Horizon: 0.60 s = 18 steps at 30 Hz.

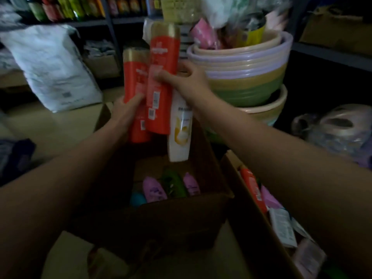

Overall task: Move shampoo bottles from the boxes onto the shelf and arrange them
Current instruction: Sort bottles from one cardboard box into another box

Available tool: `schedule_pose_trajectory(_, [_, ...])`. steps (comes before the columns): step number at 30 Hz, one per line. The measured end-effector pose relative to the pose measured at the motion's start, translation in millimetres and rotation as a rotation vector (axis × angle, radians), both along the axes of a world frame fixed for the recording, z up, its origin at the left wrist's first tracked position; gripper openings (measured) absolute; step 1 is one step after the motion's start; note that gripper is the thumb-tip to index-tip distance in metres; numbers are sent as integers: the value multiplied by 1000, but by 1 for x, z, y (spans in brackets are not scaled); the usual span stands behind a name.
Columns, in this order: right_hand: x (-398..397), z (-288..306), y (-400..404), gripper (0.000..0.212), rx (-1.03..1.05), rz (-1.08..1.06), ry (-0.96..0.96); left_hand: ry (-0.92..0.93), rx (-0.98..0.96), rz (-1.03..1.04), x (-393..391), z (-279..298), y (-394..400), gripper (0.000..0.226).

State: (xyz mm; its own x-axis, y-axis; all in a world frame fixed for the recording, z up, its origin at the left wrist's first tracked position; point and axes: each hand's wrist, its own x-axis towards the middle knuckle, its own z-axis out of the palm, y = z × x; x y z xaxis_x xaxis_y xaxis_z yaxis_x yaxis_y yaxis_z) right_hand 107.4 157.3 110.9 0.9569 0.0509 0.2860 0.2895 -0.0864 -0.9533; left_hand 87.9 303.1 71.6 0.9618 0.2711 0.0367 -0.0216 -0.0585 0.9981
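Above an open cardboard box (pixel 177 216) my two hands lift bottles. My left hand (pixel 124 111) grips a red shampoo bottle with a gold cap (pixel 134 77). My right hand (pixel 187 81) holds a taller red bottle (pixel 163 63), and a white bottle with a yellow label (pixel 180 133) hangs beneath that hand against it. Inside the box lie two purple bottles (pixel 154 190), a green one (pixel 174 184) and a blue one (pixel 137 199). A second box (pixel 251 224) at the right holds a red bottle (pixel 252 188) and other packs.
A stack of plastic basins (pixel 245 77) stands behind the boxes at the right. A white sack (pixel 52 67) leans at the left. A shelf (pixel 88 22) with colourful bottles runs along the back. A plastic bag (pixel 332 129) lies at the far right.
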Motion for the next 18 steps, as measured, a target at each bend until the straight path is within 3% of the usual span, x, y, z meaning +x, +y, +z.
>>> schedule_pose_trajectory(2, [-2,-31,25,28,-47,75,119,164,-83,-18,-2,-27,23,66])
schedule_pose_trajectory(4, [-3,-65,39,36,-181,81,230,347,-80,0,-5,-52,35,53])
schedule_pose_trajectory(7, [-4,-113,44,43,-398,68,409,671,-33,-137,-12,-86,36,24])
schedule_pose_trajectory(9, [-5,-134,42,49,-503,102,523,817,10,-208,-16,-104,33,22])
schedule_pose_trajectory(15, [3,-149,37,57,-836,176,677,924,295,-369,-8,-120,32,46])
schedule_pose_trajectory(18, [9,-156,42,21,-909,137,641,899,414,-383,-2,-124,29,41])
